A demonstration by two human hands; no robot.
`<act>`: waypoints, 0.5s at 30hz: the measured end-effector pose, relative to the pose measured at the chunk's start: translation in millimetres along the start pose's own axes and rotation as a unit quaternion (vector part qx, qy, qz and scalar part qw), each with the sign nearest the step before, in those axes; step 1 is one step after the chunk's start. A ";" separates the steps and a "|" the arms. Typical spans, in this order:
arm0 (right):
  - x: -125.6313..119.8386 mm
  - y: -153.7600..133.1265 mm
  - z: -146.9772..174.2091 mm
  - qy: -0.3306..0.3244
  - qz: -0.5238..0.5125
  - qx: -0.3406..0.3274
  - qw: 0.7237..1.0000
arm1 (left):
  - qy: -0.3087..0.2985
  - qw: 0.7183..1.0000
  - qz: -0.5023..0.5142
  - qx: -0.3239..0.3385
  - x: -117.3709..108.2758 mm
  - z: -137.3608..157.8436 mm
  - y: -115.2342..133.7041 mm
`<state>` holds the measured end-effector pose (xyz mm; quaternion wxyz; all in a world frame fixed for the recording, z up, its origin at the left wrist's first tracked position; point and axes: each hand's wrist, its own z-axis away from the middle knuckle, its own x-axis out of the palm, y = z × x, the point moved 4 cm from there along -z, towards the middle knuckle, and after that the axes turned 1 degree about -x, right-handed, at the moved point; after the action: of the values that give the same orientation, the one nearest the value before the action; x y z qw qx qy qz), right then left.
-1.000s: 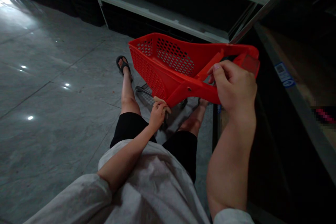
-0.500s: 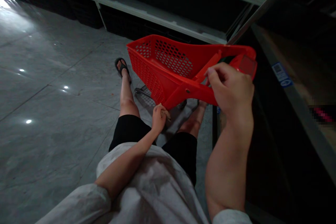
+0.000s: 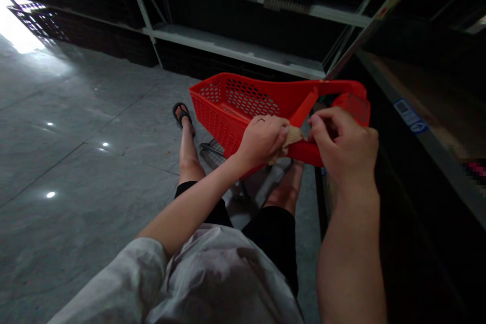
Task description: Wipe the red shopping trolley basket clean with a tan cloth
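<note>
Tan scrap (image 3: pixel 293 136) half-hidden in left hand (image 3: pixel 261 139), right hand (image 3: pixel 343 144) masking red basket (image 3: pixel 243 106) rim

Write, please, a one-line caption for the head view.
Seated person's left hand presses a tan cloth on a red basket; right hand grips its rim.

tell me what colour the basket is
Red basket, perforated walls, clearest in the head view.

Left hand (image 3: pixel 261 137) raised, fingers curled, right hand (image 3: pixel 343 144) pinching, forearms extended
</note>
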<state>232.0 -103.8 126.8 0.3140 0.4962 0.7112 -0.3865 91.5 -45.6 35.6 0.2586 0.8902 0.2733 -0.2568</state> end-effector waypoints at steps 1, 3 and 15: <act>-1.4 3.3 0.4 0.006 0.006 0.005 1.000 | 0.001 1.000 -0.022 -0.005 3.1 5.6 -14.1; -4.3 12.4 0.3 0.020 0.019 0.012 1.000 | -0.009 0.998 -0.057 -0.035 4.1 16.9 -50.2; -0.9 55.3 -4.6 -0.046 0.246 0.102 0.963 | -0.030 0.955 -0.174 -0.237 -47.1 47.9 -165.0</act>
<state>284.5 -88.7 116.6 0.3791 0.6669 0.5089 -0.3906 -59.7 27.2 -24.1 0.4212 0.7339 0.4695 -0.2520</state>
